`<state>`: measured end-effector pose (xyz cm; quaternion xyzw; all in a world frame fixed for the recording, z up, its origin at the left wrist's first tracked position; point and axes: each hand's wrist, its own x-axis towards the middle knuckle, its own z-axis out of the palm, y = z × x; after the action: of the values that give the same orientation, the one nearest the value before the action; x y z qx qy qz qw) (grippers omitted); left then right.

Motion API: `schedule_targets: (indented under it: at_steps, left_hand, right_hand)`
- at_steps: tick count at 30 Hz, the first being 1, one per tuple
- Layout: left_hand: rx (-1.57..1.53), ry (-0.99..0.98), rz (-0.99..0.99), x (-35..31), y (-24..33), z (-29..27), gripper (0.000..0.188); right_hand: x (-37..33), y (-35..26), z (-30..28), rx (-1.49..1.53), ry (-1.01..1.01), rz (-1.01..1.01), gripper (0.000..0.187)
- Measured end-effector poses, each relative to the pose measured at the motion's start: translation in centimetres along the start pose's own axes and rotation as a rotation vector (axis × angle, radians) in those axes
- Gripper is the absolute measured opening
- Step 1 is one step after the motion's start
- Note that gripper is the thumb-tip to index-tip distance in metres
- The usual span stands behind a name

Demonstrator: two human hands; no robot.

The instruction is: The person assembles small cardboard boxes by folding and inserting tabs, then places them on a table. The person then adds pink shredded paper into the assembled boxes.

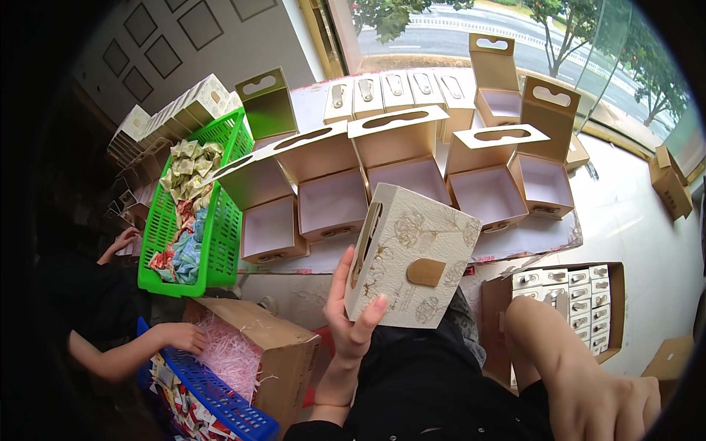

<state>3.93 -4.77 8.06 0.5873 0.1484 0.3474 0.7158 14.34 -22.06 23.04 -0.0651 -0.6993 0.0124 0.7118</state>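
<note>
My left hand (pixel 353 312) grips a cream gift box (pixel 419 257) with a floral print, a brown tab on its front and a slotted handle opening. The box is closed and tilted, held above my lap in front of the table. My right hand (pixel 614 400) is low at the right, back of the hand upward and fingers pointing down; its fingertips are out of sight. Several opened gift boxes (pixel 332 202) with pale interiors and raised lids stand on the table (pixel 301 262) ahead of me.
Closed boxes (pixel 397 95) line the table's far side. At left, a green basket (pixel 228 235) holds wrapped packets; a carton (pixel 283 345) of pink shredded paper and a blue basket (pixel 213 393) sit below. A co-worker's hand (pixel 182 338) is there. A packed carton (pixel 616 294) stands right.
</note>
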Motion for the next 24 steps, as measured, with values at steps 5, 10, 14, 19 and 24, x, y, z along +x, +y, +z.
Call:
schedule_targets:
  at_steps: [5, 10, 14, 19, 24]
  left_hand:
    - [0.029, -0.006, 0.010, -0.1, -0.2, 0.1, 0.076]
    - [0.090, -0.069, 0.093, 0.1, -1.1, 0.3, 0.082]
    - [0.220, -0.085, 0.260, -0.5, -2.1, 0.3, 0.088]
    - [0.709, -0.129, 0.613, 0.0, -2.5, 0.3, 0.088]
    - [0.921, -0.198, 0.860, -0.6, -1.4, 1.2, 0.096]
  right_hand:
    - [-0.8, 0.2, -1.0, -0.037, 0.038, 0.001, 0.040]
    - [-6.2, -0.5, -3.4, -0.657, 0.232, 0.447, 0.039]
    - [-7.3, 4.4, -4.6, -1.199, 0.233, 0.974, 0.042]
    - [-8.7, 5.0, -5.5, -1.077, 0.253, 1.228, 0.041]
    - [-8.5, 5.3, -5.5, -0.987, 0.219, 1.480, 0.037]
